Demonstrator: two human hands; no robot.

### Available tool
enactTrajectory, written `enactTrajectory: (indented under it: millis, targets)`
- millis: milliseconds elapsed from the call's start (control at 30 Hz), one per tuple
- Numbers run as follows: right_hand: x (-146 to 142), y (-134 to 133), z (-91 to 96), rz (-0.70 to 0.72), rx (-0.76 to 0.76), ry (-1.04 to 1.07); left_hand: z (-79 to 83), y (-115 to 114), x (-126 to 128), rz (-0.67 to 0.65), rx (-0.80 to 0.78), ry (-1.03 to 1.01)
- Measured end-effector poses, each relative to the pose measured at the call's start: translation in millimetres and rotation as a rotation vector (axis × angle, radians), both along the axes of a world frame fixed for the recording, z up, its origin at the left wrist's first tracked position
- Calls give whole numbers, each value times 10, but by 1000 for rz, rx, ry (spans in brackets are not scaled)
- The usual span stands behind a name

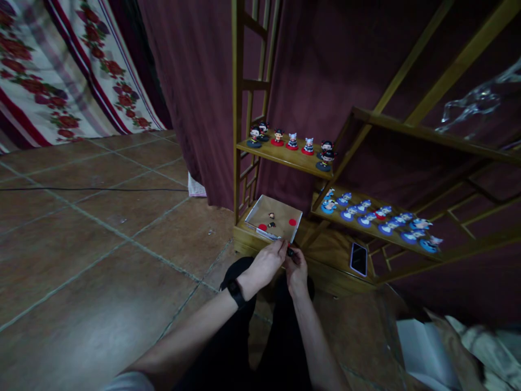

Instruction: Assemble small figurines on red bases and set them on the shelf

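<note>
My left hand [266, 264], with a black band on its wrist, meets my right hand [296, 270] in front of the shelf unit. Between their fingertips is a small figurine [290, 252], dark with a bit of red; its details are mostly hidden. Both hands are closed on it. Just beyond them lies a shallow white-rimmed box [255, 203] with a brown inside. Two small figurine pieces [272, 216] and two red round bases [292, 222] lie in it.
Several figurines on round bases stand on the upper shelf [285, 156]. More blue and white figurines [366, 214] fill the right shelf. A phone [359, 258] lies on the lower board. Another person's hand [451, 336] is at bottom right by a white object [425, 353].
</note>
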State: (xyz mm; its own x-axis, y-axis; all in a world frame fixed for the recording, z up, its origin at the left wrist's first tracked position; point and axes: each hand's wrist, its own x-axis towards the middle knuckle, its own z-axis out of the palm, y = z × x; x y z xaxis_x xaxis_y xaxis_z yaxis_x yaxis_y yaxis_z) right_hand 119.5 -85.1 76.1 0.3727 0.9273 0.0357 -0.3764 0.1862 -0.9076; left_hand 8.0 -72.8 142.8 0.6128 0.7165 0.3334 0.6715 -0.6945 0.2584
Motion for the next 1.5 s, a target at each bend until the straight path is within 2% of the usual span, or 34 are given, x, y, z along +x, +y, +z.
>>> enactTrajectory:
  millis: [200,600,867,1067,1300,1500]
  targets:
    - [34,40,-115,-43,19,-8,-45,33,38,-20,43,44]
    - [138,127,-299,-11,27,-102,-187,146,106,-37,56,60]
    - [242,186,-449,-8,-10,-223,-322,236,122,-53,-32,33]
    - [283,266,-556,83,-63,-179,-523,379,120,-19,-239,-127]
    - [237,426,-637,151,-130,-140,-870,692,130,100,-627,-588]
    - [165,559,-690,175,-200,-155,-1137,790,121,154,-976,-979]
